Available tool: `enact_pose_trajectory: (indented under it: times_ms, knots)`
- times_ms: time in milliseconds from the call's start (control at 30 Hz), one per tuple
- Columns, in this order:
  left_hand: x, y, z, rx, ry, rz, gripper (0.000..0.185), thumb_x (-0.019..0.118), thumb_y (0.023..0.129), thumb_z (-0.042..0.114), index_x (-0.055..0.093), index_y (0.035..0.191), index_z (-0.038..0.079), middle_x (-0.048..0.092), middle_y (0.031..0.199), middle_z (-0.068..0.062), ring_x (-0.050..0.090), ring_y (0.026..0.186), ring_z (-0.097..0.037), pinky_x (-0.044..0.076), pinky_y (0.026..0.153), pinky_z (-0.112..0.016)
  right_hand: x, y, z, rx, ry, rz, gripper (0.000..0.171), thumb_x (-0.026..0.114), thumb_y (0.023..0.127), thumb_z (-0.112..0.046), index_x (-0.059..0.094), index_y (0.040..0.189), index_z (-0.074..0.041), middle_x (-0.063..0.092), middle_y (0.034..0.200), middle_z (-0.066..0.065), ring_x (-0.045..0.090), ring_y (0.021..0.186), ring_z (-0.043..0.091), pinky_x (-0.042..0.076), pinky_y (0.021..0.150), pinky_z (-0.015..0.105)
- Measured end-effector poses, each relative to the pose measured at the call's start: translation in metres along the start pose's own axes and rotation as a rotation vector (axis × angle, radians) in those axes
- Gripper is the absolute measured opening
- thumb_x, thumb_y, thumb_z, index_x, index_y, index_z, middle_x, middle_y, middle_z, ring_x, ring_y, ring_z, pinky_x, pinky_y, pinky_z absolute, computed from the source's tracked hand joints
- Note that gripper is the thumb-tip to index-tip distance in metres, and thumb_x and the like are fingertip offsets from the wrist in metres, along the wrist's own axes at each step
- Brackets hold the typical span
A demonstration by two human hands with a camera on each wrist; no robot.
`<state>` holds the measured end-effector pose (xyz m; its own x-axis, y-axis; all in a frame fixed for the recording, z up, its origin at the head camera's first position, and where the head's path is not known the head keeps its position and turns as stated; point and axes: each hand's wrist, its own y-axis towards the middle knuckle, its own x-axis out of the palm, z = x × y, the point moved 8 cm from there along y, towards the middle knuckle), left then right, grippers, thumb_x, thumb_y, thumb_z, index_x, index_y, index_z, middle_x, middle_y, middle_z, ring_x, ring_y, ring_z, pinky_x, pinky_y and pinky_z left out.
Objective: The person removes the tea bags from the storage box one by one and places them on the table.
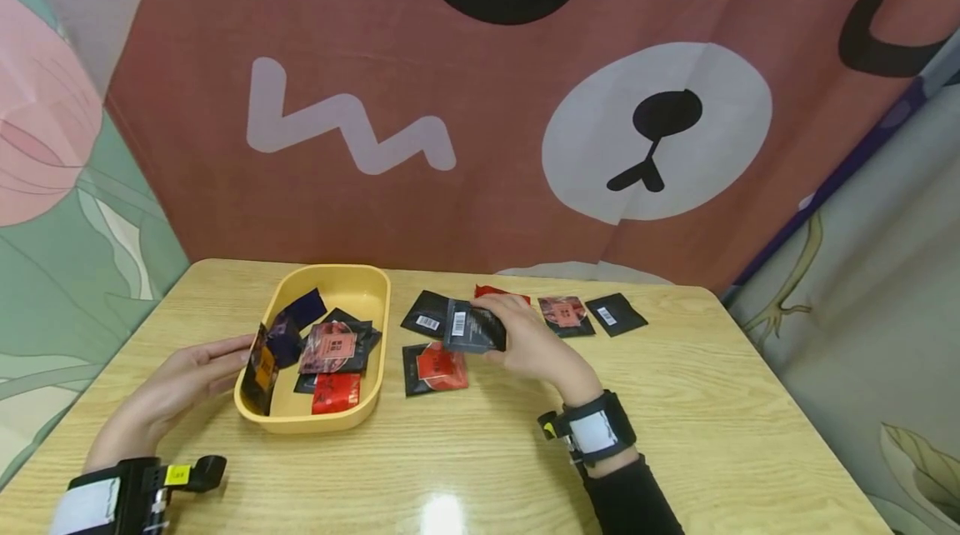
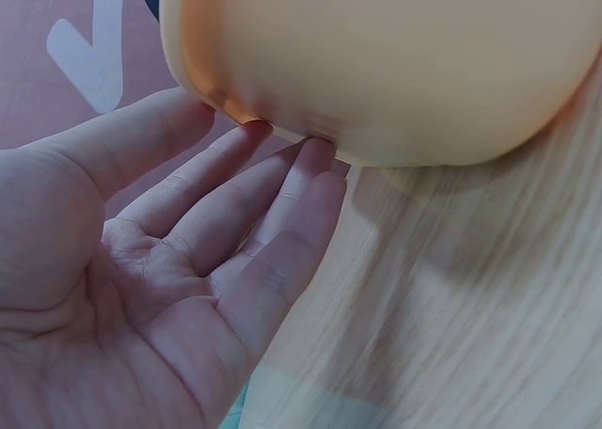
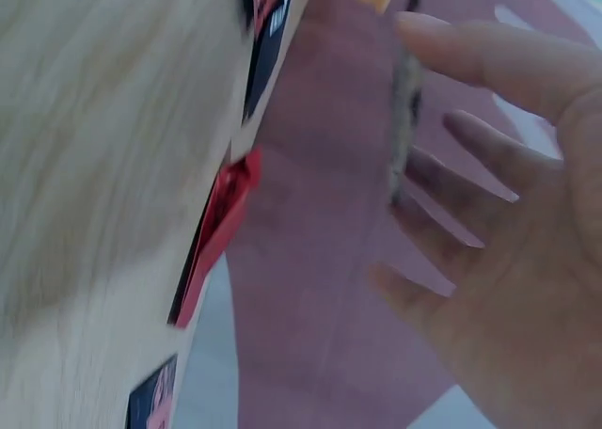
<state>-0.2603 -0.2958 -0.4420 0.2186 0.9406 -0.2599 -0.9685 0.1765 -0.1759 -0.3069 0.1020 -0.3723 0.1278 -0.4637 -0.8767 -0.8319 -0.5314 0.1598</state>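
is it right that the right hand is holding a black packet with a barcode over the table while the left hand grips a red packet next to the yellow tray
Not quite. The left hand grips nothing: in the left wrist view its straight fingers just touch the outside of the yellow tray. The rest holds: the right hand holds the black packet with the barcode over the table.
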Motion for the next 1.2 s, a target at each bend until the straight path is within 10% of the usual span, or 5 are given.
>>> enact_pose_trajectory:
  times_ms: [1200]
  knots:
    - [0.0, 0.0, 0.001, 0.032, -0.015, -0.009, 0.061, 0.051, 0.105, 0.019, 0.027, 0.145, -0.02, 0.05, 0.139, -0.027, 0.06, 0.098, 0.005, 0.056, 0.085, -0.023, 0.024, -0.012, 0.045, 0.224, -0.031, -0.223, 0.081, 0.091, 0.066, 0.001, 0.056, 0.138, -0.008, 0.055, 0.138, 0.009, 0.05, 0.123, 0.027, 0.043, 0.107, 0.046]
